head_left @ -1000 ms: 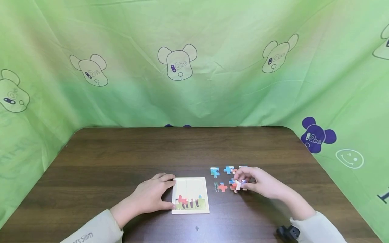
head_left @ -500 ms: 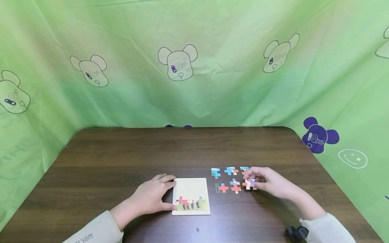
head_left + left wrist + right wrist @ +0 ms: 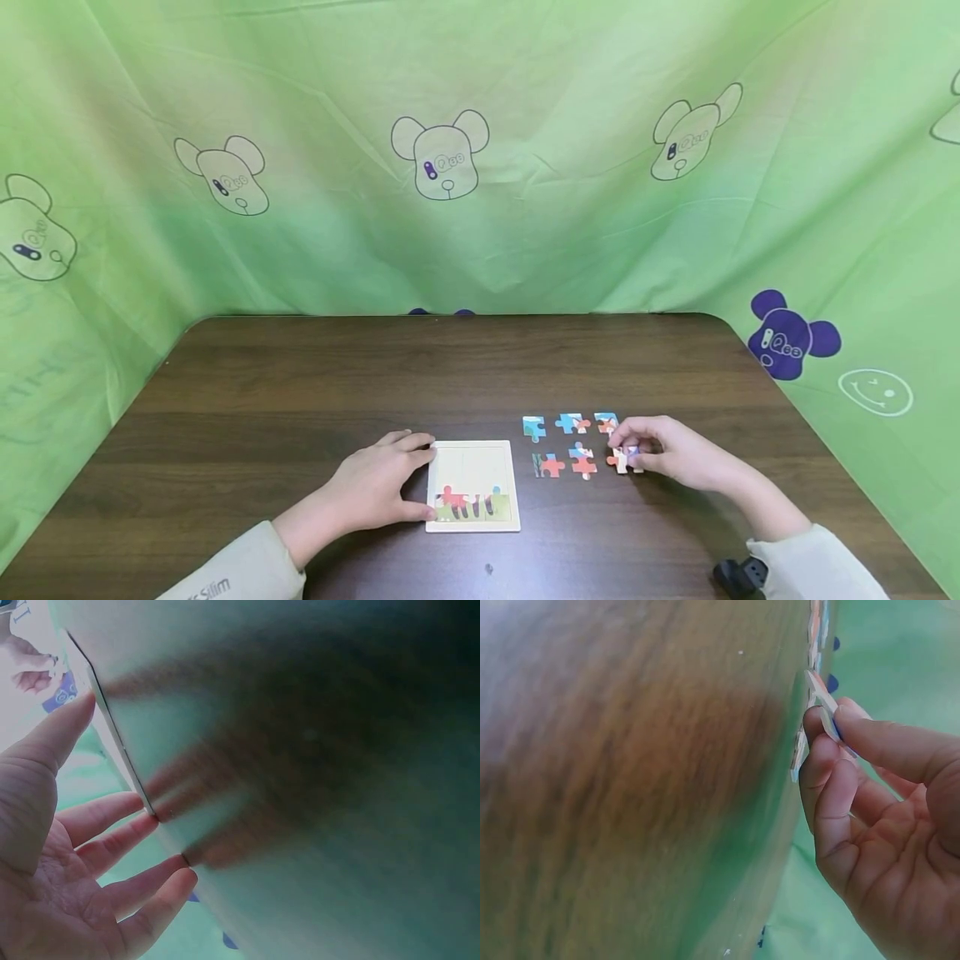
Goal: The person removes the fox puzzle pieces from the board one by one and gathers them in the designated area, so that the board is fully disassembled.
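My right hand pinches a white, red and purple puzzle piece between thumb and fingers. In the right wrist view this puzzle piece is tilted, its edge showing between the fingertips. My left hand touches the left edge of a square puzzle tray, thumb near the lower corner and fingers near the upper one. Joined pieces with red, dark stripes and green fill the tray's lower part. In the left wrist view the left hand has extended fingers against the thin tray edge.
Several loose pieces lie right of the tray in two rows, among them a blue corner piece, a red piece and a red and white one. They rest on a dark wooden table. A green cloth hangs behind.
My right hand has moved rightward with the pinched piece, away from the red and white piece it partly covered. The left hand stays at the tray.
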Tool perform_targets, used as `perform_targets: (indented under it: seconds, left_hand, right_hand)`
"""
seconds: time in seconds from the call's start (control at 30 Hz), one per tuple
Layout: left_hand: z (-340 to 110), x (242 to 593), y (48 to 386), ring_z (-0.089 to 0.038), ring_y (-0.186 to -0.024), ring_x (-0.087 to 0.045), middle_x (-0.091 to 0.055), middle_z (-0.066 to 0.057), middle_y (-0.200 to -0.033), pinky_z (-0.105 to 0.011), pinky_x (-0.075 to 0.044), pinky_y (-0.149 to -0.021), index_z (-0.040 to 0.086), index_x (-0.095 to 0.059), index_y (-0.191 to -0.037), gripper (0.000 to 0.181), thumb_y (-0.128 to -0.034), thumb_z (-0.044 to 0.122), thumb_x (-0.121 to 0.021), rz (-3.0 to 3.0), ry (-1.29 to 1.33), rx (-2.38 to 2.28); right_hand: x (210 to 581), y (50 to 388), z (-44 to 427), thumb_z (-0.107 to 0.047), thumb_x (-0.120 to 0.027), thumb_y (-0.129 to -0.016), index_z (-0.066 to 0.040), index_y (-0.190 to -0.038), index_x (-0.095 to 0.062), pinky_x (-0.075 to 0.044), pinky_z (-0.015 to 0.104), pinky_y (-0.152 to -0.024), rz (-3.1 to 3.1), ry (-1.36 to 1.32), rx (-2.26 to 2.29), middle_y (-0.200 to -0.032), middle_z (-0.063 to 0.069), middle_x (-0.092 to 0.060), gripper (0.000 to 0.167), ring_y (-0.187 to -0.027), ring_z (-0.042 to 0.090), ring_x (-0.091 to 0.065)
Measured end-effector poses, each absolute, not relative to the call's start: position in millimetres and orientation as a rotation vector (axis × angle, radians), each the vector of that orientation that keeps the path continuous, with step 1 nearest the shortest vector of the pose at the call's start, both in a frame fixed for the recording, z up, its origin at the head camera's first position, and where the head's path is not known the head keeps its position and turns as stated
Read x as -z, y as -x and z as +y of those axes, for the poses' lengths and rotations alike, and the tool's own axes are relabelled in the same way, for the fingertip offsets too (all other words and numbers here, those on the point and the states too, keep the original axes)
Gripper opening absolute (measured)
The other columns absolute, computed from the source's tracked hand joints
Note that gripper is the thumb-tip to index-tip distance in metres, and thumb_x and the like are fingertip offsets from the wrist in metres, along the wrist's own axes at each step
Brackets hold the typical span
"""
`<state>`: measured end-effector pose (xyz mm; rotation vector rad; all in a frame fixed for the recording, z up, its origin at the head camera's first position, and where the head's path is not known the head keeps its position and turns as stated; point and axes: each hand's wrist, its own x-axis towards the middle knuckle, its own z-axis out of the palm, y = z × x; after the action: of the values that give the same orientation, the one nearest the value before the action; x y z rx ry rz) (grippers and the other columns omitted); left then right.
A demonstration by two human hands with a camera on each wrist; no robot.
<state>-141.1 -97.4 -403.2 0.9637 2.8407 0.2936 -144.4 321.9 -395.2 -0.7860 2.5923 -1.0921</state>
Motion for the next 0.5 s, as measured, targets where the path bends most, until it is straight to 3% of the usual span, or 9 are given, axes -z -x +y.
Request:
perform_targets:
  seconds: [0.3, 0.5]
  left_hand:
    - [-96.7, 401.0, 139.9, -0.034, -0.135, -0.05, -0.056, -0.003, -0.145, -0.049, -0.053, -0.095, 0.013, -0.063, -0.134, 0.073, -0.0759, 0.052, -0.08, 2.833, -0.955, -0.302]
    - [-97.2, 400.0, 139.8, -0.034, -0.135, -0.05, -0.055, -0.003, -0.145, -0.05, -0.054, -0.094, 0.013, -0.063, -0.134, 0.072, -0.0759, 0.052, -0.08, 2.836, -0.952, -0.3]
  right_hand:
    - [397.6, 147.1, 324.7, 0.01, -0.064, -0.082, -0.004, -0.105, -0.065, -0.048, 0.021, -0.068, 2.601, 0.762, 1.069, -0.09, 0.001, -0.066, 0.026, -0.077, 0.01, -0.056]
    - [398.1, 146.4, 326.4, 0.008, -0.066, -0.083, -0.003, -0.104, -0.065, -0.047, 0.021, -0.067, 2.605, 0.75, 1.067, -0.089, -0.001, -0.065, 0.024, -0.076, 0.001, -0.054]
